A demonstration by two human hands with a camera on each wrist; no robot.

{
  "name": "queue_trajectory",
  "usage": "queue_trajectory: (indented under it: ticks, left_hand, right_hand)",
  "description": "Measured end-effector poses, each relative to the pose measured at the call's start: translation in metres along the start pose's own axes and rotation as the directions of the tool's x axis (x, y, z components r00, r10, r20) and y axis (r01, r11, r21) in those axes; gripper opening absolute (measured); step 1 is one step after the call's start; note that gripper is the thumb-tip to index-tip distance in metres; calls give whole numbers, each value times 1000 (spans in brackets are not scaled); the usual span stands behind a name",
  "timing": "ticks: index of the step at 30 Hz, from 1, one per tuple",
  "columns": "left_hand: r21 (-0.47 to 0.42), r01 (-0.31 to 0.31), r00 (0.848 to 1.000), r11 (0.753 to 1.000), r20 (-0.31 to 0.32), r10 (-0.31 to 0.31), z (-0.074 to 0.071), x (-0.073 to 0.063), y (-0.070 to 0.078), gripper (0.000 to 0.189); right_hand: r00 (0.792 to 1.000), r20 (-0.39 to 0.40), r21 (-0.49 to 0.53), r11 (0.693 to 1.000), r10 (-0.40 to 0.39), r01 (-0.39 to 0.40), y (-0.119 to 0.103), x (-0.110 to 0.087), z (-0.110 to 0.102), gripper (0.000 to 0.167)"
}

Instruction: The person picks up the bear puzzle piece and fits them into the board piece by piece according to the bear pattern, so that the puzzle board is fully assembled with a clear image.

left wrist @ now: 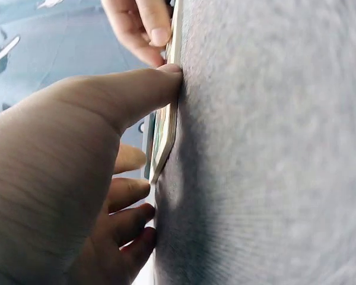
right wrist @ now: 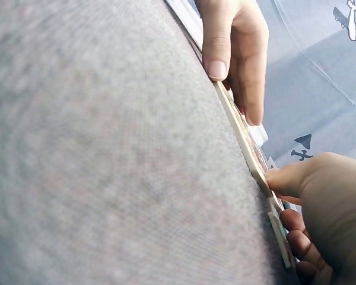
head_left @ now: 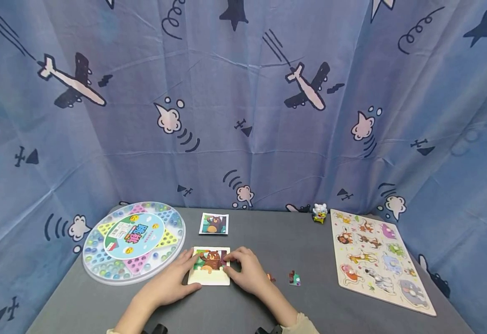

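Note:
A small wooden puzzle board [head_left: 208, 279] lies on the table, showing a brown bear picture in its upper part and bare pale wood below. My left hand [head_left: 176, 278] is at its left side, thumb touching the near edge, the other fingers fairly straight along the side. From the right, my right hand [head_left: 245, 269] pinches a purplish puzzle piece [head_left: 223, 258] at the board's right part, mostly hidden by the fingers. Two loose pieces lie to the right: a brown one [head_left: 271, 277], partly behind the wrist, and a green and brown one [head_left: 294, 278].
Behind the board lies a bear picture card [head_left: 214, 224]. A round marble game board [head_left: 135, 266] stands to the left. On the right are a wooden animal puzzle [head_left: 368, 278] and a small toy figure [head_left: 320, 212]. A patterned blue curtain [head_left: 218, 176] surrounds the table's back.

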State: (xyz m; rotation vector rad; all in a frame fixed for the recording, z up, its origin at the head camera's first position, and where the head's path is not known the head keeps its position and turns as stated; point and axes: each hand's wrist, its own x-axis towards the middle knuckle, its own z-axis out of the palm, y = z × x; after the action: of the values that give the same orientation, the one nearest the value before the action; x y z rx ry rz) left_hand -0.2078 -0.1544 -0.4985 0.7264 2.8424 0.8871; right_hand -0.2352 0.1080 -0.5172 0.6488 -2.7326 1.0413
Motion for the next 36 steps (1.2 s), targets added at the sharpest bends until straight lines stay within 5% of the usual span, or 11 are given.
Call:
queue_trajectory:
  ticks: [9, 22, 36]
  left_hand:
    - [19, 40, 999, 999, 34, -41, 0, 3, -6, 86]
    - [21, 43, 999, 999, 29, -44, 0, 1, -6, 85]
    - [26, 65, 997, 998, 28, -66, 3, 2, -5, 84]
  right_hand:
    - [1000, 20, 22, 1000, -14, 14, 2, 3, -10, 21]
    - [996, -78, 16, 999, 31, -29, 9, 2, -53, 26]
    - [999, 5, -23, 999, -35, 35, 31, -29, -64, 32]
